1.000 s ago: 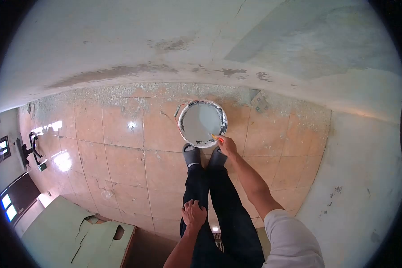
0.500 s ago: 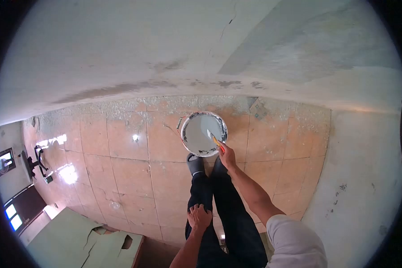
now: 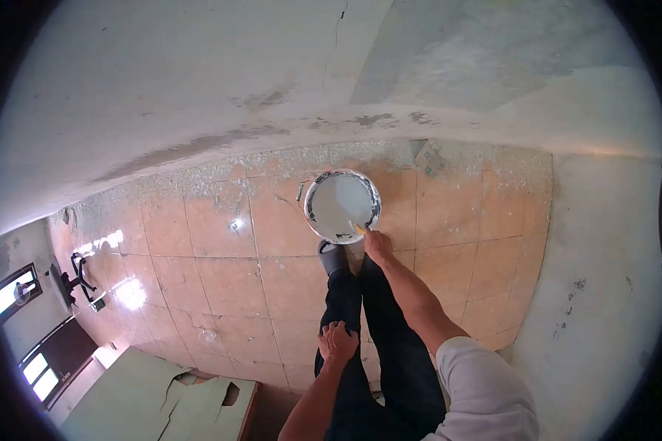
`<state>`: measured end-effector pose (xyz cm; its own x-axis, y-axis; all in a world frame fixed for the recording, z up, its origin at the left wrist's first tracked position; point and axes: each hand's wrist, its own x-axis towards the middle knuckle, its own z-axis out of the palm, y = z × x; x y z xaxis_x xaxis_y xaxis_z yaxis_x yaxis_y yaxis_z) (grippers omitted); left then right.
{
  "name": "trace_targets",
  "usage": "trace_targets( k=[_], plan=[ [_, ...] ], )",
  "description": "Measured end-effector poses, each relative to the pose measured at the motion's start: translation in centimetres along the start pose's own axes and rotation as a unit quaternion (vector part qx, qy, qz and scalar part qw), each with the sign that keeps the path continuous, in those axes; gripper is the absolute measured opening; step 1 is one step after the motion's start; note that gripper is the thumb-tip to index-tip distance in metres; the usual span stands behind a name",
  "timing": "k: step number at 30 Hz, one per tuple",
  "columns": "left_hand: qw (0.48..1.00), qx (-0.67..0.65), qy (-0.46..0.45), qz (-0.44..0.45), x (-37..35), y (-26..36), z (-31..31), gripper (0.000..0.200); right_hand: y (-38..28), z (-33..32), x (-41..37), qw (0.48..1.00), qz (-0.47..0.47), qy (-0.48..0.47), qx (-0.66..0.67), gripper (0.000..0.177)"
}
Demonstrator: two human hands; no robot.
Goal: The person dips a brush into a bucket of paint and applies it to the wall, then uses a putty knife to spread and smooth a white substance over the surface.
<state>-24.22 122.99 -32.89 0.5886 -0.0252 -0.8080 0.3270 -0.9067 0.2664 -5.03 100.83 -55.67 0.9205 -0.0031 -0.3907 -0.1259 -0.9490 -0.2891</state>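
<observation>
A round bucket (image 3: 376, 192) stands on the tiled floor in front of my feet, with pale grey-white paste (image 3: 332, 204) inside and dark smears round its rim. My right hand (image 3: 378, 246) is closed round the handle of a small tool (image 3: 360, 228) with a yellow part, at the bucket's near right edge. The tool's tip is at the paste and hard to make out. On my left knee rests my left hand (image 3: 337, 341), its fingers spread over the dark trousers and holding nothing.
Beyond the bucket rises a patchy wall (image 3: 198, 88), with pale debris along its foot. A loose patterned tile piece (image 3: 429, 159) lies there. A broken greenish panel (image 3: 154, 400) is at lower left, and a black-framed object (image 3: 73, 283) stands farther left.
My right hand has drawn the tool back toward the bucket's near rim, and less of the tool shows. The view has shifted slightly. My left hand stays on the knee.
</observation>
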Motion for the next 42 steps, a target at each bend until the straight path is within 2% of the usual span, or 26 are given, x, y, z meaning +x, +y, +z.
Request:
trace_targets(
  k=[4,6,7,8,9,10,11,12,14,15,16,18,20,22,23,24,26,28,30,32,33,35,39,42],
  plan=[
    [0.999,-0.014,0.028,0.008,-0.1,-0.5,-0.5,0.051,-0.6,-1.6,-0.4,1.000,0.004,0.019,0.001,0.030],
    [0.999,-0.010,0.043,0.021,-0.4,0.2,-1.9,0.051,-2.6,-5.3,-1.8,0.988,0.113,0.064,0.082,0.032],
    [0.998,-0.017,0.059,0.028,-0.7,0.7,-2.6,0.053,-0.7,-3.2,-1.4,0.964,0.105,0.091,0.228,0.033],
    [0.996,-0.022,0.074,0.034,-1.3,0.9,-3.2,0.054,-1.0,-5.8,-1.5,0.963,0.102,0.106,0.226,0.033],
    [0.993,-0.032,0.102,0.048,-1.7,0.8,-3.3,0.050,-2.0,-9.3,-2.8,0.879,0.159,0.041,0.448,0.030],
    [0.992,-0.031,0.106,0.059,-1.9,0.3,-3.3,0.050,-3.1,-12.7,-4.5,0.738,0.202,-0.028,0.644,0.027],
    [0.984,-0.087,0.128,0.086,-2.1,-0.4,-3.0,0.046,-3.6,-16.0,-5.9,0.674,0.190,-0.063,0.711,0.023],
    [0.972,-0.142,0.148,0.112,-2.5,-0.8,-3.0,0.042,-3.8,-18.6,-7.3,0.675,0.185,-0.056,0.712,0.023],
    [0.964,-0.137,0.181,0.139,-3.2,-1.9,-4.5,0.036,-5.0,-23.0,-9.6,0.667,0.174,-0.044,0.723,0.022],
    [0.945,-0.170,0.187,0.206,-3.7,-2.3,-5.7,0.037,-6.2,-26.3,-11.1,0.647,0.166,-0.026,0.744,0.021],
    [0.920,-0.206,0.191,0.272,-5.4,-1.3,-8.1,0.038,-6.5,-28.9,-12.8,0.651,0.160,-0.017,0.742,0.021],
    [0.897,-0.174,0.246,0.325,-9.1,1.3,-15.3,0.044,-8.0,-34.8,-15.3,0.703,0.091,0.009,0.706,0.022],
    [0.826,-0.208,0.341,0.398,-12.1,4.2,-24.7,0.051,-10.4,-41.3,-17.6,0.696,0.056,0.041,0.715,0.025],
    [0.782,-0.114,0.425,0.442,-15.2,7.2,-36.5,0.056,-12.8,-45.8,-20.2,0.766,0.070,0.179,0.613,0.027],
    [0.766,-0.079,0.460,0.442,-17.0,8.7,-42.7,0.059,-13.7,-47.9,-20.7,0.808,0.030,0.268,0.524,0.029],
    [0.703,-0.032,0.537,0.465,-19.7,11.1,-49.3,0.061,-14.7,-50.9,-21.0,0.836,-0.006,0.348,0.425,0.033],
    [0.578,0.023,0.626,0.523,-28.0,16.6,-61.2,0.061,-23.1,-63.2,-27.8,0.814,-0.003,0.427,0.393,0.040],
    [0.466,0.115,0.687,0.546,-33.8,21.1,-70.0,0.061,-27.0,-70.2,-30.6,0.797,-0.013,0.484,0.361,0.043],
    [0.382,0.183,0.734,0.531,-39.0,25.1,-76.7,0.058,-29.5,-76.0,-32.2,0.784,-0.024,0.530,0.321,0.042],
    [0.316,0.192,0.777,0.510,-42.2,28.5,-81.7,0.054,-31.8,-81.4,-32.8,0.762,-0.059,0.596,0.245,0.041],
    [0.316,0.195,0.775,0.511,-41.3,29.9,-84.2,0.054,-32.9,-84.5,-32.1,0.746,-0.083,0.627,0.209,0.041],
    [0.283,0.187,0.825,0.451,-40.3,31.5,-85.9,0.052,-35.0,-89.4,-32.9,0.726,-0.110,0.649,0.199,0.034],
    [0.270,0.177,0.838,0.440,-38.6,32.4,-86.5,0.051,-37.6,-96.1,-31.5,0.737,-0.120,0.640,0.179,0.034],
    [0.266,0.191,0.835,0.442,-38.3,32.1,-86.8,0.049,-37.1,-96.0,-28.0,0.744,-0.091,0.650,0.124,0.035]
  ],
)
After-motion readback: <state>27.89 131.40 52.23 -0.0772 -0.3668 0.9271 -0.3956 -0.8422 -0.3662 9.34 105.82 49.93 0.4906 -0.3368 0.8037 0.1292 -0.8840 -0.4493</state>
